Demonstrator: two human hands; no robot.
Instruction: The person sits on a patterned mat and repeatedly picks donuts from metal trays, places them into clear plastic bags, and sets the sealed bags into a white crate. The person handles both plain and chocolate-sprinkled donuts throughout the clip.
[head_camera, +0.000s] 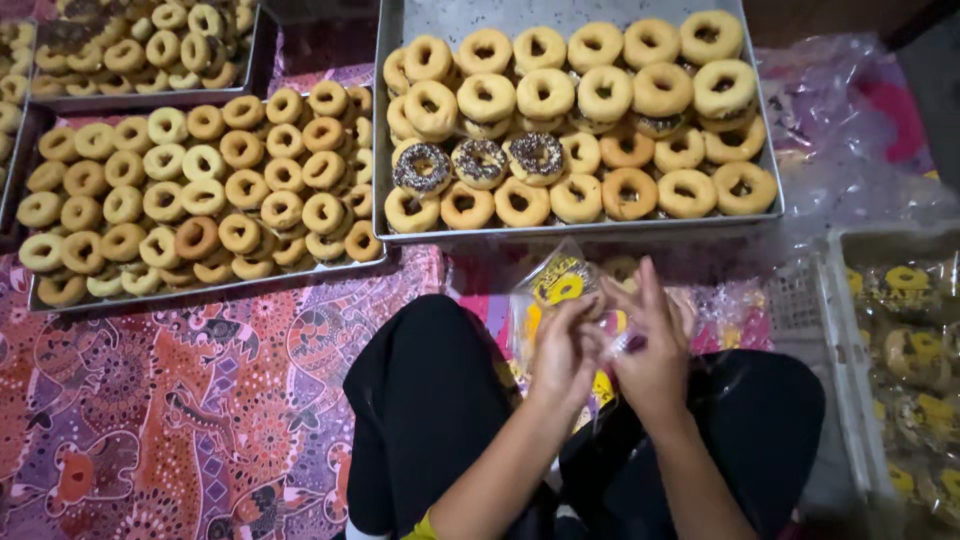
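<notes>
Patterned floor cloth (150, 420) carries metal trays: the nearest tray (385, 215) holds plain ring doughnuts plus three sprinkled doughnuts (478, 162). A white crate (850, 380) on the right already holds bagged doughnuts; most remain unwrapped. Above the lap, the left hand (562, 352) and right hand (650, 345) meet, fingers pinched together on a clear yellow-printed bag (560, 285).
</notes>
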